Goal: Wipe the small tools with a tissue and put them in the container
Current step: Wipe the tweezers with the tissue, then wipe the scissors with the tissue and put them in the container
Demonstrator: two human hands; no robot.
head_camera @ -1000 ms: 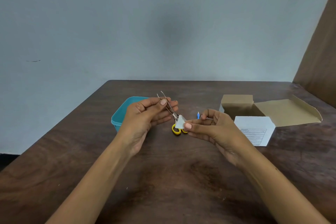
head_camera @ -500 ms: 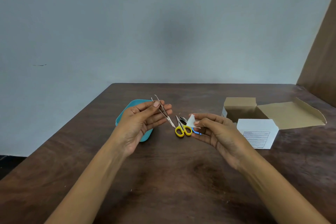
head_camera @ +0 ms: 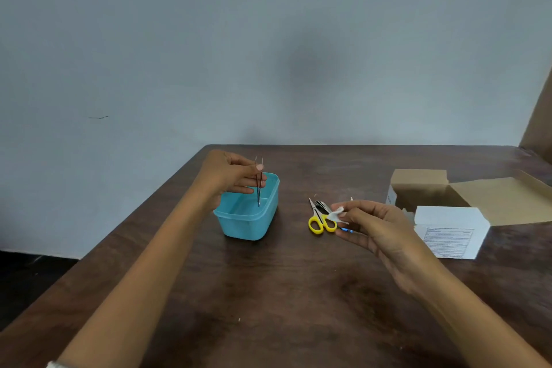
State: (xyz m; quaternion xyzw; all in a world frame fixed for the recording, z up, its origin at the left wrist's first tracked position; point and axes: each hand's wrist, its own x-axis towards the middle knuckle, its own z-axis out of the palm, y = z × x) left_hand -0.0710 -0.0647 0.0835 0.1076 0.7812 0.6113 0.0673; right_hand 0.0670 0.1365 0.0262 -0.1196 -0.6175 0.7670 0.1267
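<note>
Left grip (head_camera: 236, 178) pinched shut on the tweezers (head_camera: 259, 185), held upright by thumb and fingertips, prongs' open ends up, joined tip pointing down into the teal container (head_camera: 270, 209). Tip already below the rim, over the bare inside floor; touching the bottom or just clear of it, hard to say from this angle. Right grip (head_camera: 376, 227) closed lightly on a small wad of white tissue (head_camera: 336, 215), hovering just over the remaining tools on the counter (head_camera: 283, 293).

Step in hand, by the look of it: depositing tool 1, wiping done, placement nearly complete. Nothing else visible inside the container.

Next move likely calls for: opening the left thumb and fingers to let the tweezers drop or lean against the wall, low enough to avoid a bounce out. Then reaching for another tool from the cluster beside the right grip: yellow-handled scissors (head_camera: 319, 222), a dark tool (head_camera: 322, 205) behind them, something blue (head_camera: 345, 229) partly hidden under the fingers. Tissue kept ready for the next wipe.

Open cardboard box (head_camera: 424, 188) and white carton (head_camera: 448, 230) off to the right, well apart from the container, not in the way.
</note>
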